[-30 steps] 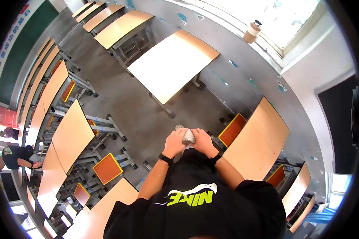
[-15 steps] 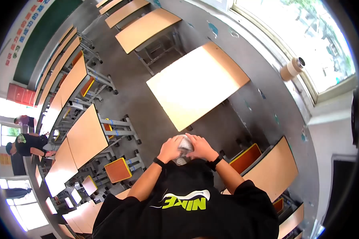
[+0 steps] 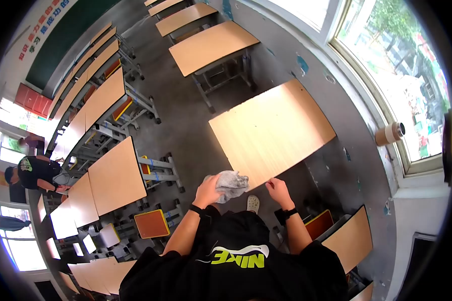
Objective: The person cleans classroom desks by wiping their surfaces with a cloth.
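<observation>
My left hand (image 3: 207,192) is closed around a crumpled grey-white cloth (image 3: 231,186), which bulges out to the right of the fingers. The cloth is beside the near left corner of a light wooden desk (image 3: 271,133); whether they touch is unclear. Close to that desk's near edge is my right hand (image 3: 278,193), its fingers curled in and no object visible in them. I cannot tell whether it touches the edge. Both wrists wear dark bands.
A tan bottle (image 3: 389,134) stands on the window sill at right. Rows of desks (image 3: 116,175) fill the left side, with a stool (image 3: 152,223) below them. Another person (image 3: 37,172) in dark clothes is at the far left. Behind the near desk stands another desk (image 3: 213,47).
My hands, earlier together around the cloth, have moved apart. The left keeps the cloth; the right has let go and moved right beside the desk edge. The view has shifted.
</observation>
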`<move>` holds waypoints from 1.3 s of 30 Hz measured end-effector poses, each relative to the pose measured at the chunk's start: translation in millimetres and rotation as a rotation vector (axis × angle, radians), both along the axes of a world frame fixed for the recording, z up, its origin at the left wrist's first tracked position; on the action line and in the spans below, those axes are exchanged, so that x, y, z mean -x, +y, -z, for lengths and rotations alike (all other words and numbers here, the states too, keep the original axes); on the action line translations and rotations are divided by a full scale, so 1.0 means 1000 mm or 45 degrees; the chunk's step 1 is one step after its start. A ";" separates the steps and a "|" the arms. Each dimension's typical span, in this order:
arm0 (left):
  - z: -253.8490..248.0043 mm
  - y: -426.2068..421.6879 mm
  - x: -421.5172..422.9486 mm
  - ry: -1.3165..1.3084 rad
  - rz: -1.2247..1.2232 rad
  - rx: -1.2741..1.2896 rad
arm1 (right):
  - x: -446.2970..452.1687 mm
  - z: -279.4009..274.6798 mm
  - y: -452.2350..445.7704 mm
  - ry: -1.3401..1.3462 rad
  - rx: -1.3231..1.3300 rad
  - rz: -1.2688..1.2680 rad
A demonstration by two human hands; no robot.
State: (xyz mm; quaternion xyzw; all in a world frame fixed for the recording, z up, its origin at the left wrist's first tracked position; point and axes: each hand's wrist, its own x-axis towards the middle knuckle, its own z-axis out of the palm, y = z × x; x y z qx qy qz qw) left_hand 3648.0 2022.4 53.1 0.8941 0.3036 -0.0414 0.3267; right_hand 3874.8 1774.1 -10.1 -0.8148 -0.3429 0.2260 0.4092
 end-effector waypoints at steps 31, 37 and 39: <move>0.023 0.479 0.053 -0.517 -0.707 0.293 | 0.008 -0.082 0.516 -0.009 -0.034 -0.086; -0.006 0.607 0.010 -0.554 -0.769 0.136 | -0.080 -0.248 0.719 -0.154 -0.536 -0.489; -0.039 0.650 -0.016 -0.560 -0.841 0.122 | -0.094 -0.346 0.762 -0.147 -0.707 -0.536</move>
